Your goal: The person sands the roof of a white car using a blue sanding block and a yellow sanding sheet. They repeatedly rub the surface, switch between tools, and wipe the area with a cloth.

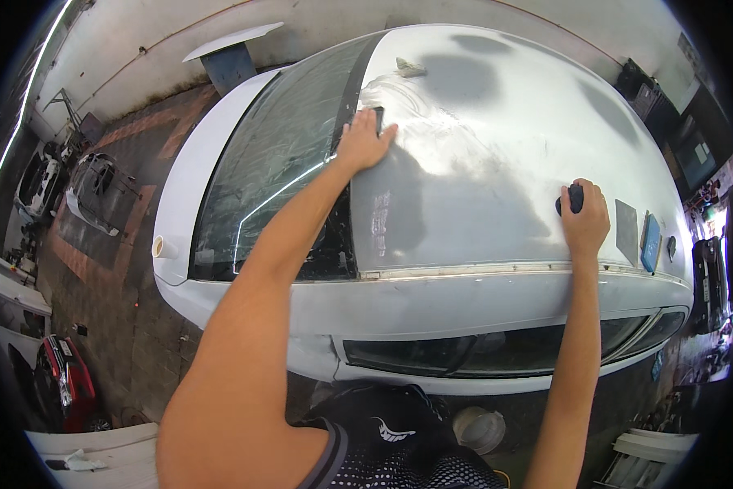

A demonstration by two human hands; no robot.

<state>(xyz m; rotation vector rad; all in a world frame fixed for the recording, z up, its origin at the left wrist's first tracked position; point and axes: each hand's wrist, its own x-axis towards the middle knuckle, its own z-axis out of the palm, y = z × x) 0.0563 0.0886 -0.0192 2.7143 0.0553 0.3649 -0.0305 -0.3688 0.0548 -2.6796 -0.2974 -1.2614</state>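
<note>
A white car roof (480,138) with grey patches and smeared wet-looking streaks lies before me. My left hand (366,145) reaches across to its edge by the windscreen (289,155), fingers pressed over a small dark block (378,119), perhaps a sanding block, mostly hidden under them. Over on the right, my right hand (588,218) is closed round a dark rounded pad (575,199) that touches the roof. A crumpled pale cloth or paper (409,68) rests near the far front of the roof.
To the right on the roof lie a grey sheet (626,231), a blue flat block (651,243) and a small dark disc (671,247). A cup (164,247) stands on the bonnet. Below me is a bucket (479,429). Car parts (97,191) lie on the left floor.
</note>
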